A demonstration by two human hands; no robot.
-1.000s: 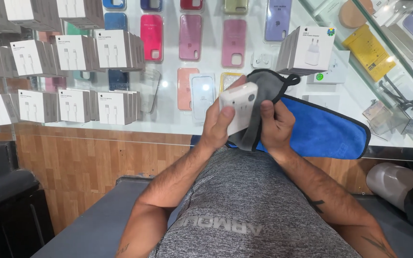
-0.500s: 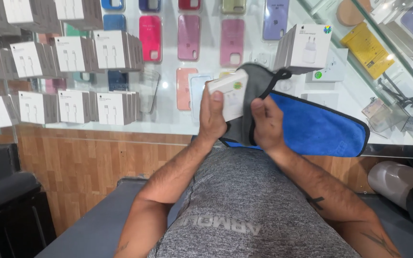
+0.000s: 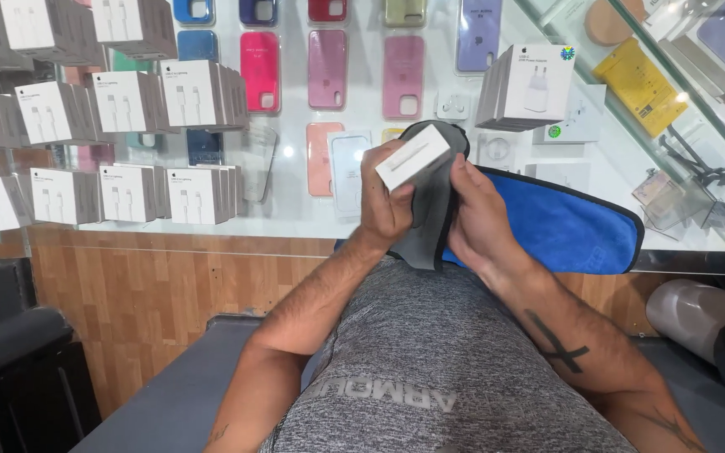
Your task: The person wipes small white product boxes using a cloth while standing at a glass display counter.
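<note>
Left hand (image 3: 386, 201) holds white box (image 3: 413, 156); right hand (image 3: 478, 216), grey cloth (image 3: 431, 210).

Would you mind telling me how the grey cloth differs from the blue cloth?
The grey cloth is held up in both hands, left hand and right hand, against a small white box; the blue cloth lies untouched on the glass counter. The grey cloth is bunched and hanging; the blue cloth lies spread out. The grey shows less area than the blue. Both look soft with stitched edges.
</note>
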